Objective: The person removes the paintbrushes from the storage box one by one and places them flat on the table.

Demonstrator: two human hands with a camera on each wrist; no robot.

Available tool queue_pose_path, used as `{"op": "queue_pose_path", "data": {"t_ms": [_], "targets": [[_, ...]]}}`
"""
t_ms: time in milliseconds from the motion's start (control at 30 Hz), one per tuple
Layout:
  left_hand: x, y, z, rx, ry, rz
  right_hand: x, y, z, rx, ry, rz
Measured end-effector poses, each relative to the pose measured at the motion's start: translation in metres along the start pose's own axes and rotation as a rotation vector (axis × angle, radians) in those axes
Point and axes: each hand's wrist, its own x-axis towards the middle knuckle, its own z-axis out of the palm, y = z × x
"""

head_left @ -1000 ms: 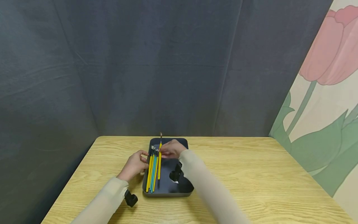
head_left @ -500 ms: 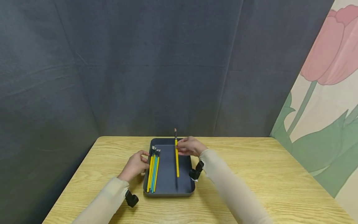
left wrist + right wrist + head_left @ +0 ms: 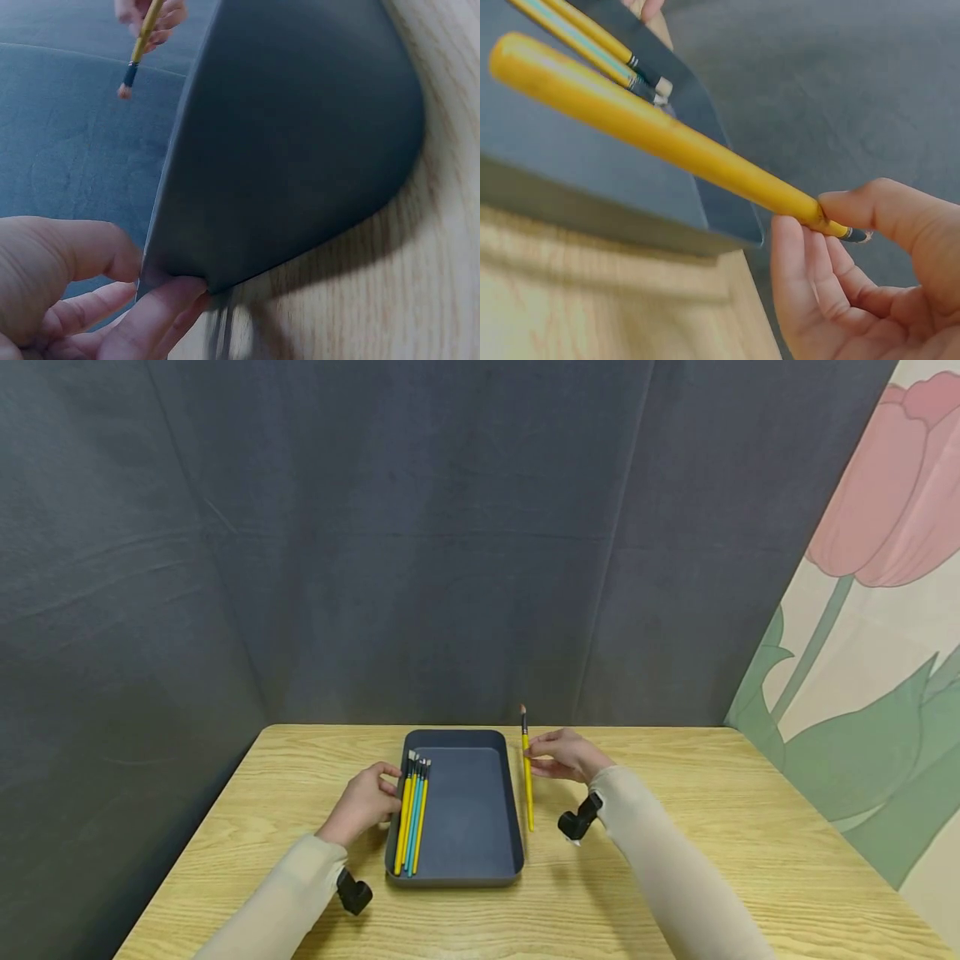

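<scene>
A yellow-handled paintbrush [image 3: 528, 785] hangs upright, bristles up, just right of the dark grey tray [image 3: 468, 882]. My right hand [image 3: 564, 755] pinches it between thumb and fingers near the bristle end; the right wrist view shows this grip on the paintbrush [image 3: 705, 161] closely. At the tray's left side, my left hand [image 3: 365, 803] holds the rim, with the thumb at its edge and fingers against the outer wall [image 3: 292, 135]. Several yellow and teal paintbrushes [image 3: 412, 827] lie side by side along the tray's left inner wall, bristles toward the far end.
The tray stands on a light wood table [image 3: 675, 827], close to its far edge. A dark grey curtain [image 3: 450, 543] hangs behind the table. To the right is a wall with a painted pink tulip [image 3: 870, 485].
My right hand has lifted the yellow paintbrush from beside the others and carried it right, past the tray's right edge. The left hand has stayed at the rim.
</scene>
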Motion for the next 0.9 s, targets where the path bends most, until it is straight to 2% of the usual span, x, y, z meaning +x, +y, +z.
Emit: {"op": "queue_pose_path", "data": {"t_ms": [333,567,733,900], "targets": [[-0.001,0.001,0.001,0.013,0.004,-0.005,0.004,0.022,-0.009,-0.053,-0.001,0.040],[0.000,0.000,0.003,0.016,-0.002,-0.005,0.008,0.038,-0.017,-0.044,-0.059,0.012],[0.000,0.000,0.002,0.012,0.002,-0.002,0.010,0.044,-0.014,-0.086,0.006,0.040],[0.000,0.000,0.002,0.015,0.002,-0.004,0.014,0.050,-0.012,-0.084,0.018,0.041]]}}
